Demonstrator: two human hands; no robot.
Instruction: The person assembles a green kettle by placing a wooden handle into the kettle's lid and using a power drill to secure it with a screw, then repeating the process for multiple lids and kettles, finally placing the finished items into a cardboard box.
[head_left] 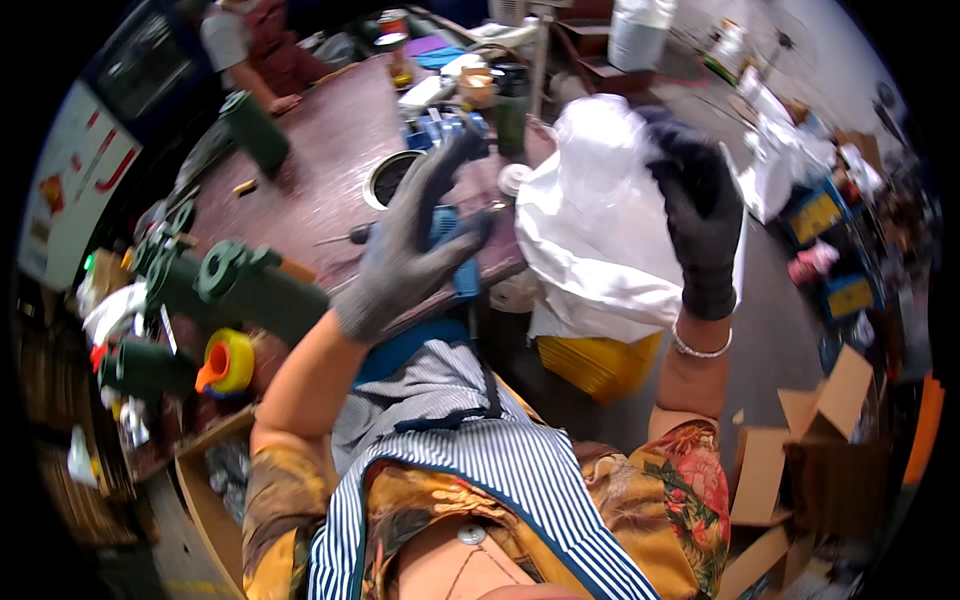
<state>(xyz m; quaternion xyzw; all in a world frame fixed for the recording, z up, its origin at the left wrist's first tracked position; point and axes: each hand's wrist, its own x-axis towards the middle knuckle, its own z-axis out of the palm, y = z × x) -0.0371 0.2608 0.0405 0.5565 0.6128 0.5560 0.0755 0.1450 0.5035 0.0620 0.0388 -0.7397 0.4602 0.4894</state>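
Observation:
My left hand (pixel 415 240), in a grey glove, is raised over the near edge of the table with its fingers spread and nothing in them. Below it lies a blue power drill (pixel 455 255), partly hidden by the hand. My right hand (pixel 700 205), in a dark grey glove, is over the right side of a large white sack (pixel 600 240). Its fingers are bent and blurred, apart from the thumb, and nothing shows in them. Whether it touches the sack is unclear. Translucent plastic (pixel 595 140) bulges at the sack's top.
Several dark green cylinders (pixel 265 290) stand or lie at the left, by a yellow-orange ring-shaped part (pixel 230 362). A round tin (pixel 390 180) sits on the reddish table (pixel 325 150). Yellow crates (pixel 600 365) are under the sack. Cardboard boxes (pixel 765 475) stand right; another person (pixel 255 50) is far left.

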